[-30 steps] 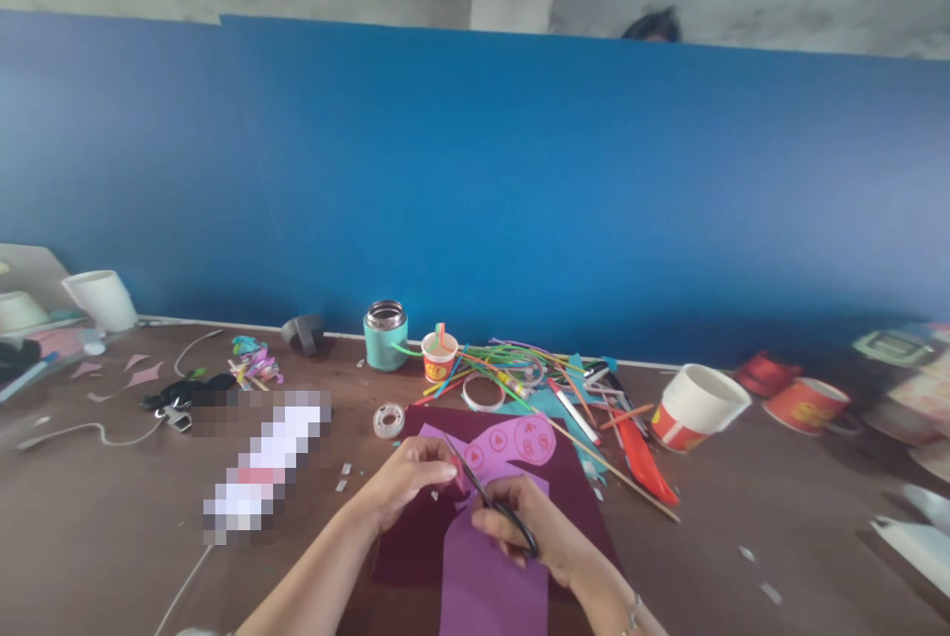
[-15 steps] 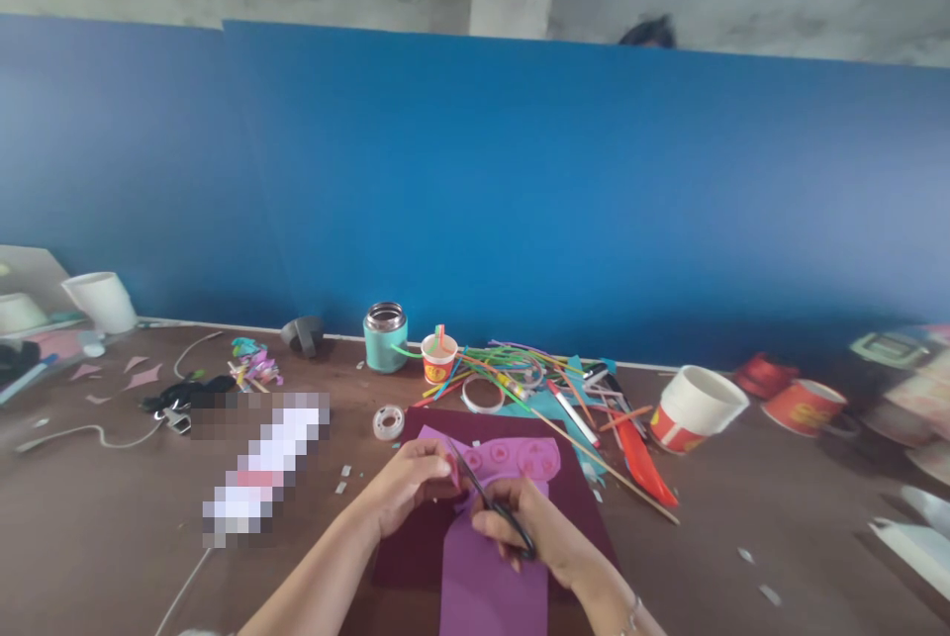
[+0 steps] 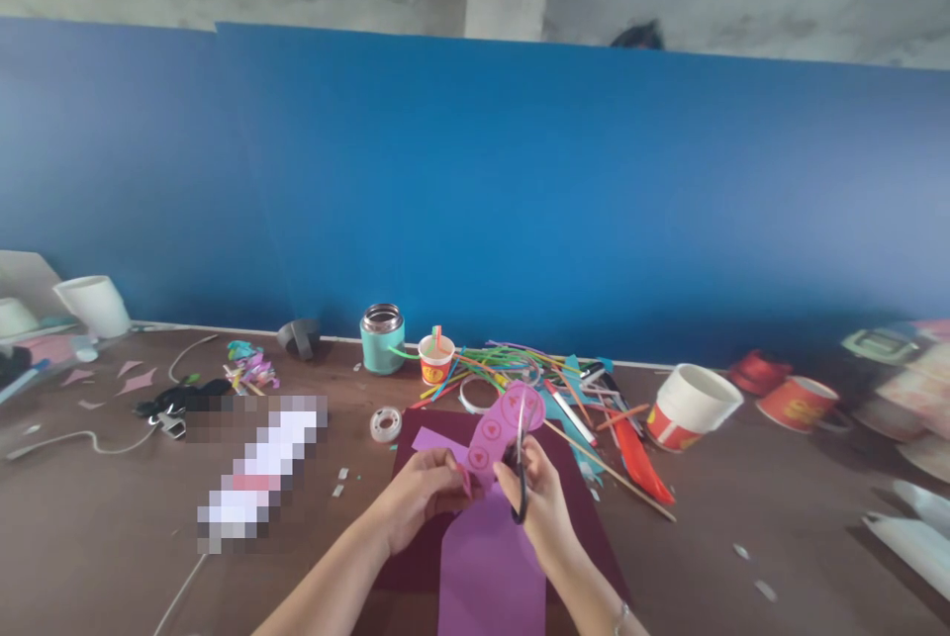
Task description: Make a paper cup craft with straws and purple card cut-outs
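My left hand (image 3: 422, 494) pinches the near end of a pink paper strip (image 3: 499, 426) printed with round red marks; the strip stands up and curves away from me. My right hand (image 3: 535, 499) grips black-handled scissors (image 3: 520, 470), blades pointing up against the strip. Under both hands lies a purple paper sheet (image 3: 490, 572) on a dark maroon sheet (image 3: 416, 557).
Behind the sheets lie a tape roll (image 3: 386, 423), a teal jar (image 3: 383, 338), a small red-yellow cup (image 3: 436, 359), a heap of coloured straws and sticks (image 3: 520, 366) and a red-and-white paper cup (image 3: 692, 407) on its side. A blue partition (image 3: 520, 191) closes the table's far edge.
My right hand has turned the scissors from slanting left to pointing upright. The pink strip, lying flat before, now stands up. My left hand has hardly moved.
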Demonstrator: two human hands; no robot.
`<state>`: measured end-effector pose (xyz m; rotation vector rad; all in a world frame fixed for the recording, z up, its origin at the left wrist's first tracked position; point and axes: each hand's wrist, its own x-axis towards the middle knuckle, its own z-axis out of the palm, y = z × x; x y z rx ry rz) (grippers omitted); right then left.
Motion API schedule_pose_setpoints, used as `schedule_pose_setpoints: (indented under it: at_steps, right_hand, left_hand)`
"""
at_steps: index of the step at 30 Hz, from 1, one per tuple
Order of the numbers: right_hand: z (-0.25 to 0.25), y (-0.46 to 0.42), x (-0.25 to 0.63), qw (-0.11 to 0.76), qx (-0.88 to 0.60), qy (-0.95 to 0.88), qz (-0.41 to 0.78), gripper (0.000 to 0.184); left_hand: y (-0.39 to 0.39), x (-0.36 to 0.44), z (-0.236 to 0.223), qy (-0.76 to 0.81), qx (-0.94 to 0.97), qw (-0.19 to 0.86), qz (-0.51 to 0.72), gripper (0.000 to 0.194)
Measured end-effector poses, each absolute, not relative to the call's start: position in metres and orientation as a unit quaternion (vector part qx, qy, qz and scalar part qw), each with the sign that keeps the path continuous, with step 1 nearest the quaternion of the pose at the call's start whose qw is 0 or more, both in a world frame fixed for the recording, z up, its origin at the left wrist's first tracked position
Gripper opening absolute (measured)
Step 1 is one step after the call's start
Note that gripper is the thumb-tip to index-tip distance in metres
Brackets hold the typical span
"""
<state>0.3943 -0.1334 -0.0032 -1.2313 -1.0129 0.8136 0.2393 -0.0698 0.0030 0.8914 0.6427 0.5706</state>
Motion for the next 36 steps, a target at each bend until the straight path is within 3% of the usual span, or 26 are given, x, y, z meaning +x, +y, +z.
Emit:
schedule_pose_setpoints:
  at_steps: [5, 10, 14, 17, 22, 28, 31, 36]
  right_hand:
    - [0.001, -0.132, 0.405, 0.627, -0.552, -0.410, 0.367, 0.030]
    - [-0.001, -0.130, 0.407, 0.610, -0.554, -0.400, 0.401, 0.037]
    - [0.000, -0.131, 0.403, 0.598, -0.548, -0.408, 0.419, 0.036]
    - [0.002, -0.133, 0.400, 0.586, -0.539, -0.419, 0.437, 0.033]
    - [0.001, -0.137, 0.397, 0.546, -0.517, -0.473, 0.460, 0.025]
    - [0.006, -0.140, 0.395, 0.560, -0.510, -0.470, 0.453, 0.030]
    - [0.009, -0.141, 0.391, 0.511, -0.520, -0.486, 0.481, 0.034]
    - [0.005, -0.140, 0.377, 0.478, -0.505, -0.508, 0.508, 0.037]
  left_hand:
    - [-0.059, 0.231, 0.000, 0.388, 0.572, 0.669, 0.275, 0.015]
    - [-0.050, 0.224, -0.007, 0.422, 0.641, 0.591, 0.249, 0.007]
    - [-0.051, 0.224, -0.010, 0.403, 0.666, 0.550, 0.302, 0.019]
    - [-0.057, 0.227, -0.003, 0.368, 0.645, 0.568, 0.355, 0.020]
    - [-0.068, 0.235, 0.013, 0.349, 0.613, 0.629, 0.327, 0.017]
    - [-0.068, 0.238, 0.013, 0.382, 0.386, 0.720, 0.433, 0.028]
    - [-0.067, 0.240, 0.010, 0.368, 0.286, 0.738, 0.488, 0.031]
    - [-0.075, 0.247, 0.006, 0.360, 0.226, 0.775, 0.468, 0.030]
